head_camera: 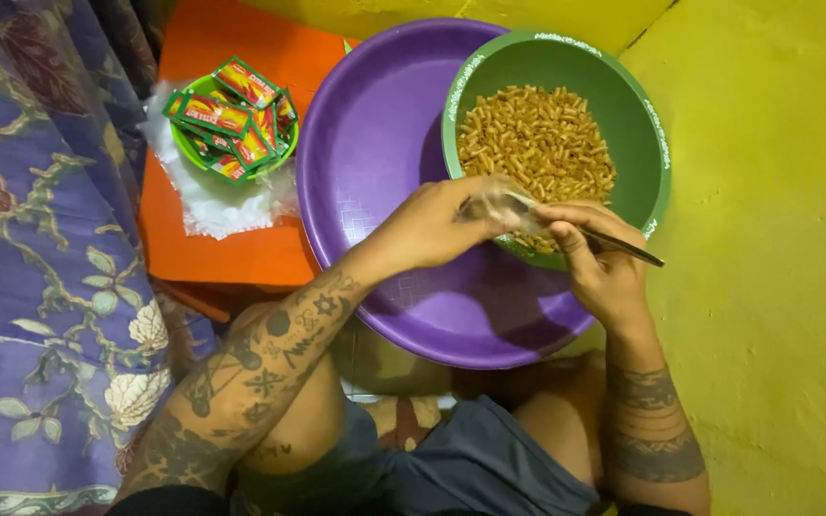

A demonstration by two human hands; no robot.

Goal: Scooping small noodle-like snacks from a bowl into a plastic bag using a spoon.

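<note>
Yellow floor under purple basin; orange stool bearing white cloth.

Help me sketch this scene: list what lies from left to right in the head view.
Purple floral patterned cloth → small green bowl of red sachets → large purple plastic basin → green bowl of short yellow-brown noodle pieces → bare yellow floor.

The scene is evenly and brightly lit, with colours strongly saturated. Soft shadows are cast into the purple basin beneath the arms. Slight motion blur is seen at the fingers.
</note>
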